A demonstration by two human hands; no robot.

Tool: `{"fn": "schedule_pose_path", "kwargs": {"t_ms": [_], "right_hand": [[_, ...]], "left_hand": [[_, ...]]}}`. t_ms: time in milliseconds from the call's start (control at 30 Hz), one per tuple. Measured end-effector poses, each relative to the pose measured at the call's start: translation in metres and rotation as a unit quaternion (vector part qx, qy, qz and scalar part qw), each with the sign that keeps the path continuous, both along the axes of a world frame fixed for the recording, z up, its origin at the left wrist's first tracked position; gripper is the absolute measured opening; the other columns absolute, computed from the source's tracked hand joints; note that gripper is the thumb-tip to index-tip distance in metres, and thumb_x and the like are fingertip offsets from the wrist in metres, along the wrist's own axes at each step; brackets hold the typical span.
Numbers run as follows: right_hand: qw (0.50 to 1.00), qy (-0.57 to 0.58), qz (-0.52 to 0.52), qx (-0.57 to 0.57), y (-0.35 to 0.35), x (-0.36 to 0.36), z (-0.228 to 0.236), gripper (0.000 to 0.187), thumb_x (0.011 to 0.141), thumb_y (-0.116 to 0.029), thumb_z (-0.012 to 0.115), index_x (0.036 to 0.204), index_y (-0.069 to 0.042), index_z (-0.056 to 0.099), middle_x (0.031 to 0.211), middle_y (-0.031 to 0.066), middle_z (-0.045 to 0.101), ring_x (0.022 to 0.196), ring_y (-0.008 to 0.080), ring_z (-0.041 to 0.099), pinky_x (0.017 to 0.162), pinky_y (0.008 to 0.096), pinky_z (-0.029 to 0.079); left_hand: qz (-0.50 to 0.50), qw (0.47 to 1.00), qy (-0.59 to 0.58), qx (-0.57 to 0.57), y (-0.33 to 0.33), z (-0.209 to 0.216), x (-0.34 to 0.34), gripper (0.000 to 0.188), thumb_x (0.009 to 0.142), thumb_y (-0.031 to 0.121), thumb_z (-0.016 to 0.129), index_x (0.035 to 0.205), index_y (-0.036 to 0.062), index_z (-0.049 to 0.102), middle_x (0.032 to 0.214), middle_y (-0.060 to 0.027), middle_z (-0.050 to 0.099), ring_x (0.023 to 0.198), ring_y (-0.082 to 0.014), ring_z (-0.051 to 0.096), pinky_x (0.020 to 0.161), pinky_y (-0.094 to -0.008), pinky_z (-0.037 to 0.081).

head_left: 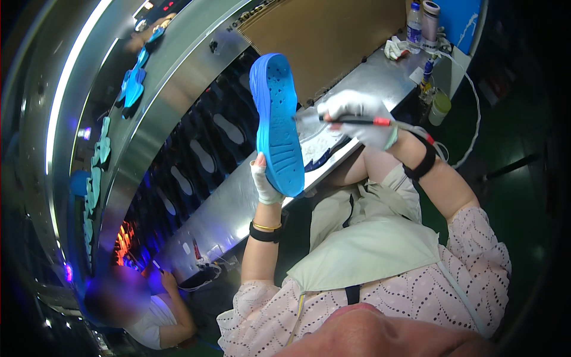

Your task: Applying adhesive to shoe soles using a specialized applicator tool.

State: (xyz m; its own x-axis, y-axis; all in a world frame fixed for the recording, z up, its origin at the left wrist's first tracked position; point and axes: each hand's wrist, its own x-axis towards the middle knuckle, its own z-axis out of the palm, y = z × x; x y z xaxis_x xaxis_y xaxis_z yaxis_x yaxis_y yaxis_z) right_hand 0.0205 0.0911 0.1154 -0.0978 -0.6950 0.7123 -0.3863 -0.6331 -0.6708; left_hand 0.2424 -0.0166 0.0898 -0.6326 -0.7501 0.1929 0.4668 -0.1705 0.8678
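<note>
Plainly, the left hand [263, 181], gloved in white, is clamped on the heel end of a blue shoe sole [278, 122], holding it upright above the steel workbench [238, 202], toe pointing toward twelve o'clock. At three o'clock from the sole, the right hand [360, 116], also gloved, is closed around a thin black brush with a red band [357, 121], its tip toward nine o'clock and just beside the sole's edge. A white and navy shoe upper [321, 152] lies on the bench beneath the right hand.

The grip on the sole looks narrow, only at the heel, so pressure from the brush could swing or twist it out of the fingers and drop it onto the bench or the lap. A drip from the brush could land on the upper below. At one o'clock a water bottle [414, 25] and a cylindrical can [430, 24] stand near the bench corner, where a trailing white cable [470, 83] could snag the forearm and pull things over.
</note>
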Motion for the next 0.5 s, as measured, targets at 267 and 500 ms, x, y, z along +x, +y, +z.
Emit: {"fn": "schedule_pose_path", "kwargs": {"t_ms": [267,500], "right_hand": [[0.998,-0.053,0.019,-0.039,-0.019,-0.015,0.01,0.022,0.073,0.01,0.066,0.091,-0.001,0.062,0.094,0.0075,0.063,0.088,0.0144,0.061,0.078,0.0268,0.05],[0.976,-0.2,-0.048,0.066,0.033,-0.03,-0.006,0.021,0.079,0.008,0.065,0.097,0.0,0.058,0.097,0.0083,0.061,0.088,0.0127,0.059,0.08,0.0243,0.047]], "left_hand": [[-0.023,1.0,0.018,-0.013,-0.016,0.042,-0.015,0.073,0.08,0.046,0.052,0.127,-0.0094,0.041,0.11,-0.0278,0.057,0.092,-0.0357,0.063,0.078,-0.0412,0.055],[-0.156,0.983,0.084,-0.039,-0.105,0.208,-0.084,0.061,0.088,0.044,0.038,0.126,-0.0035,0.04,0.115,-0.0207,0.055,0.094,-0.035,0.06,0.081,-0.0475,0.051]]}}
